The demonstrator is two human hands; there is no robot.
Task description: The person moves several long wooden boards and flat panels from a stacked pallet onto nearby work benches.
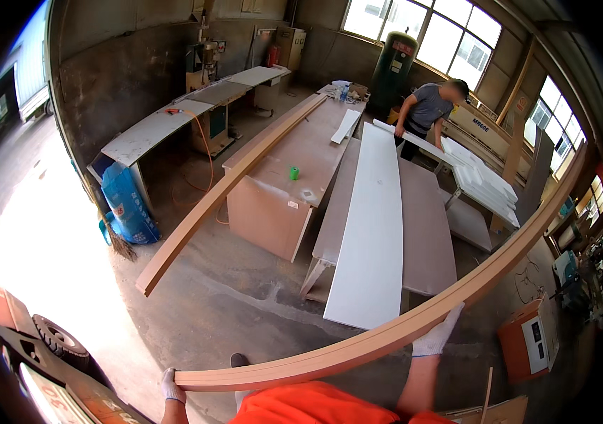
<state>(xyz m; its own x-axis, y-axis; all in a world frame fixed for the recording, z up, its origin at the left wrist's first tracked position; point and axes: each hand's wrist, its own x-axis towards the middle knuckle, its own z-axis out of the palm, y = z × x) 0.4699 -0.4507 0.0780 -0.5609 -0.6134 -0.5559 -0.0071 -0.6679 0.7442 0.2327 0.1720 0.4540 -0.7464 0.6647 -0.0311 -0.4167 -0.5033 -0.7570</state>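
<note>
Head view. Workshop seen from above the carrier's chest: we see a long brown board held across the body, its near end at the left hand and its length running up and to the right past the right hand toward the windows. Its curve belongs to the fisheye lens; we judge the piece straight and stiff. Both hands wear white work gloves. Left fingers are wrapped over the board's end, closed on it; right fingers lie spread along its upper edge, pressed flat, and we cannot tell whether the thumb closes beneath.

We judge the board long, rigid and moderately heavy, with smooth faces that would slide in cloth gloves. Most of its length extends beyond the right hand, so the far end would tend to dip and swing; a hold nearer mid-length would balance it better.

Beyond it a white panel lies on a low brown table, a second brown board leans off a workbench, and another person handles white panels at the far side.
</note>
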